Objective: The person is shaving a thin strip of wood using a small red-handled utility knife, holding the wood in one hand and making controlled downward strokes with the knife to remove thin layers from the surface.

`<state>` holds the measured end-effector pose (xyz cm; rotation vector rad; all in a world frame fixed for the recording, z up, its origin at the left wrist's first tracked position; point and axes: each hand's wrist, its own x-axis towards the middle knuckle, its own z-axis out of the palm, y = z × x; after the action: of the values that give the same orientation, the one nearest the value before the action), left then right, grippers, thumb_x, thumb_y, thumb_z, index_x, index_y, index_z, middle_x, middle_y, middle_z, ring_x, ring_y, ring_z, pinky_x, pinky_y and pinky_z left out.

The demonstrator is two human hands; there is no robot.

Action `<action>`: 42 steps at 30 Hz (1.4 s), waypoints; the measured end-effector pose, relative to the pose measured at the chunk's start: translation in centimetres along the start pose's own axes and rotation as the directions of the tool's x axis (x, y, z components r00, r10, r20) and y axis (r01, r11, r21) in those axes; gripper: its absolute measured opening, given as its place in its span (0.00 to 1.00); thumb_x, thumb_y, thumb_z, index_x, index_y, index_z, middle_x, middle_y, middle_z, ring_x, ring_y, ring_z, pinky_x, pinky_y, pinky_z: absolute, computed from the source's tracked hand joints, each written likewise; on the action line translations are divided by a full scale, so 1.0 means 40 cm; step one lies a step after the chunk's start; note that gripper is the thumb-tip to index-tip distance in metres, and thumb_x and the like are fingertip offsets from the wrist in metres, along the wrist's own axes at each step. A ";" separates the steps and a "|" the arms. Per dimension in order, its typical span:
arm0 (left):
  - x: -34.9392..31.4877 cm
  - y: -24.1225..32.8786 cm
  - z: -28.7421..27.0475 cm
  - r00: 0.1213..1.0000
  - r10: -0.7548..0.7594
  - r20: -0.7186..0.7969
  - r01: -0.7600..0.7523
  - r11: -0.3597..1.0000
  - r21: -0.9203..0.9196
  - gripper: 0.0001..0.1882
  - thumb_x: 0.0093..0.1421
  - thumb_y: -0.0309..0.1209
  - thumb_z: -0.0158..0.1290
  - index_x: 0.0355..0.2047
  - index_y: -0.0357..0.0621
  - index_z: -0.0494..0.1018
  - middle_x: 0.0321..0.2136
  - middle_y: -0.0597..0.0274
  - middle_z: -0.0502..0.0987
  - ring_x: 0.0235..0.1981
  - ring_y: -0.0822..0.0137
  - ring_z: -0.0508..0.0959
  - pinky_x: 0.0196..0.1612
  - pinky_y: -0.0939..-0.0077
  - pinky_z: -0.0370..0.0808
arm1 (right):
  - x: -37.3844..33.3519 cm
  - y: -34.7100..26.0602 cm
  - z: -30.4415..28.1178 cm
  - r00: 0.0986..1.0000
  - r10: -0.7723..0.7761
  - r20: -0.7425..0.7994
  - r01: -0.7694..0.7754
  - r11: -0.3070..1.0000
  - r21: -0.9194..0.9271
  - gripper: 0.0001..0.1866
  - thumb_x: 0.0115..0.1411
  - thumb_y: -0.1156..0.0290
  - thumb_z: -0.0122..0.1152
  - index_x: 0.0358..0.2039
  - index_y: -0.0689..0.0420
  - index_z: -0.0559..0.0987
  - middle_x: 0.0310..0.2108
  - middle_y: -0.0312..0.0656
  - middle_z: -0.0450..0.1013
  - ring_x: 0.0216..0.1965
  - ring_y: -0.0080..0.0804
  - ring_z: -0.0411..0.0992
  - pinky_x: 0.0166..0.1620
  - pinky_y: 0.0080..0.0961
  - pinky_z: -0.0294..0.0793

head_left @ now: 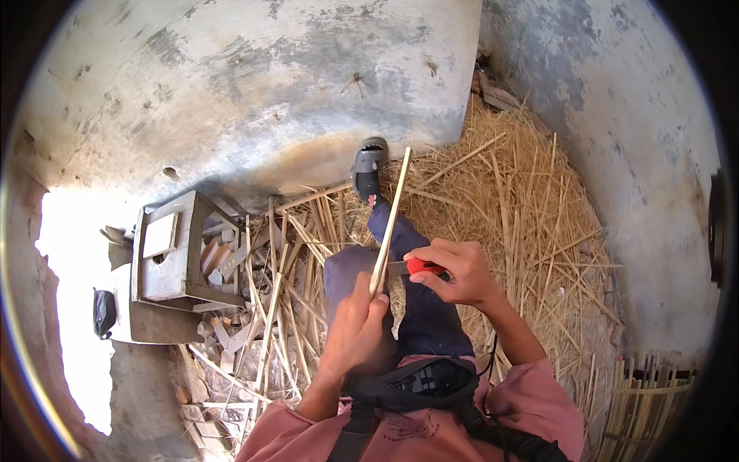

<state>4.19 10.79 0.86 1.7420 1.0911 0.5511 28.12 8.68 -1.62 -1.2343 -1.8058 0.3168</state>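
Observation:
My left hand (359, 327) is closed round the lower end of a long, pale split-bamboo strip (395, 204), which slants up and away over my legs. In my right hand (466, 273) is a knife (419, 266) with a red and black handle, gripped between thumb and fingers. Its short blade points left and meets the strip's right side just above my left hand. My dark-trousered legs are bent beneath both hands, and a grey sandal (369, 158) shows on one foot near the far wall.
Shavings (531, 223) cover the floor to the right. Loose strips (281, 316) lie in a tangle at left, beside an old wooden box (171, 254). A black pouch (104, 313) hangs near the bright opening. Bound slats (643, 408) stand at lower right. Worn walls (292, 85) enclose the spot.

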 end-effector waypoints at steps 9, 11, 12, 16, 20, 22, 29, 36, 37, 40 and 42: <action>-0.012 0.019 0.029 0.982 0.182 -0.058 -0.177 0.981 0.084 0.08 0.70 0.26 0.46 0.44 0.35 0.61 0.28 0.29 0.77 0.36 0.24 0.76 0.36 0.38 0.69 | 0.036 -0.001 0.005 0.990 -0.024 -0.140 0.030 0.999 0.036 0.15 0.60 0.59 0.76 0.42 0.55 0.86 0.27 0.37 0.78 0.22 0.31 0.77 0.25 0.27 0.73; -0.015 0.010 0.029 0.990 0.137 -0.035 -0.133 0.985 0.107 0.08 0.70 0.26 0.46 0.44 0.35 0.61 0.28 0.29 0.77 0.35 0.24 0.76 0.36 0.37 0.69 | 0.044 0.005 -0.008 0.980 -0.006 -0.199 0.012 0.999 0.032 0.15 0.60 0.60 0.76 0.42 0.56 0.86 0.29 0.38 0.80 0.24 0.31 0.78 0.27 0.27 0.75; -0.016 0.005 0.030 0.993 0.115 -0.025 -0.111 0.987 0.118 0.08 0.70 0.26 0.46 0.43 0.36 0.61 0.28 0.29 0.77 0.35 0.24 0.76 0.36 0.36 0.69 | 0.048 0.007 -0.017 0.974 0.003 -0.228 0.003 1.000 0.029 0.15 0.60 0.61 0.76 0.42 0.56 0.85 0.29 0.39 0.80 0.24 0.31 0.79 0.27 0.26 0.77; -0.023 0.002 0.034 0.989 0.139 -0.040 -0.132 0.981 0.145 0.08 0.70 0.26 0.47 0.43 0.36 0.60 0.27 0.29 0.77 0.34 0.24 0.76 0.35 0.35 0.69 | 0.054 0.017 -0.035 0.978 -0.024 -0.208 0.018 0.999 -0.028 0.15 0.61 0.62 0.75 0.42 0.58 0.85 0.31 0.41 0.82 0.25 0.32 0.81 0.29 0.26 0.79; -0.027 0.007 0.037 0.992 0.120 -0.031 -0.114 0.982 0.151 0.08 0.70 0.26 0.47 0.43 0.36 0.60 0.26 0.28 0.77 0.33 0.24 0.76 0.36 0.34 0.69 | 0.064 0.015 -0.040 0.962 -0.003 -0.272 -0.007 0.999 -0.034 0.14 0.61 0.64 0.75 0.41 0.60 0.85 0.31 0.43 0.82 0.25 0.32 0.79 0.28 0.25 0.77; -0.032 0.001 0.039 0.997 0.082 -0.003 -0.080 0.985 0.150 0.08 0.70 0.27 0.47 0.43 0.36 0.61 0.25 0.28 0.76 0.32 0.24 0.77 0.36 0.33 0.69 | 0.072 0.028 -0.047 0.941 0.059 -0.334 -0.062 0.998 0.003 0.13 0.62 0.65 0.74 0.41 0.61 0.85 0.30 0.44 0.82 0.25 0.30 0.79 0.29 0.25 0.76; -0.044 -0.006 0.042 0.998 0.024 0.060 -0.035 0.981 0.190 0.09 0.70 0.29 0.47 0.43 0.35 0.61 0.24 0.29 0.77 0.30 0.25 0.77 0.35 0.32 0.69 | 0.091 0.164 -0.110 0.776 0.309 -0.549 -0.273 0.950 0.149 0.17 0.70 0.59 0.66 0.44 0.63 0.85 0.29 0.39 0.81 0.25 0.24 0.73 0.29 0.23 0.67; -0.033 -0.049 0.044 0.981 0.195 0.008 -0.188 0.936 0.298 0.09 0.73 0.30 0.44 0.43 0.35 0.62 0.24 0.29 0.75 0.31 0.25 0.76 0.35 0.32 0.68 | 0.082 0.160 -0.192 0.736 0.418 -0.532 -0.599 0.769 -0.223 0.17 0.71 0.58 0.64 0.47 0.61 0.84 0.27 0.40 0.78 0.26 0.28 0.72 0.34 0.28 0.69; -0.028 -0.046 0.043 0.980 0.197 -0.005 -0.188 0.942 0.279 0.08 0.73 0.30 0.43 0.43 0.35 0.62 0.24 0.30 0.75 0.31 0.26 0.76 0.34 0.32 0.68 | 0.076 0.152 -0.188 0.749 0.409 -0.521 -0.562 0.808 -0.174 0.17 0.71 0.59 0.64 0.47 0.61 0.84 0.26 0.40 0.77 0.26 0.28 0.72 0.33 0.27 0.70; -0.009 -0.036 0.042 0.981 0.185 -0.053 -0.172 0.968 0.184 0.09 0.75 0.31 0.41 0.44 0.36 0.64 0.24 0.36 0.75 0.29 0.32 0.75 0.33 0.39 0.68 | 0.051 0.110 -0.157 0.802 0.398 -0.446 -0.444 0.896 0.001 0.15 0.70 0.61 0.64 0.47 0.61 0.83 0.27 0.40 0.77 0.27 0.26 0.73 0.33 0.26 0.71; 0.001 -0.042 0.041 0.979 0.179 -0.093 -0.169 0.979 0.110 0.13 0.78 0.34 0.40 0.45 0.35 0.69 0.24 0.47 0.75 0.24 0.43 0.74 0.30 0.52 0.69 | 0.035 0.060 -0.128 0.852 0.399 -0.338 -0.368 0.917 0.155 0.13 0.69 0.64 0.66 0.45 0.61 0.83 0.28 0.41 0.78 0.28 0.24 0.74 0.33 0.25 0.72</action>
<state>4.75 10.25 -1.36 1.9286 1.0585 0.7107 33.46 9.65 0.48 -1.4832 -1.2105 0.3564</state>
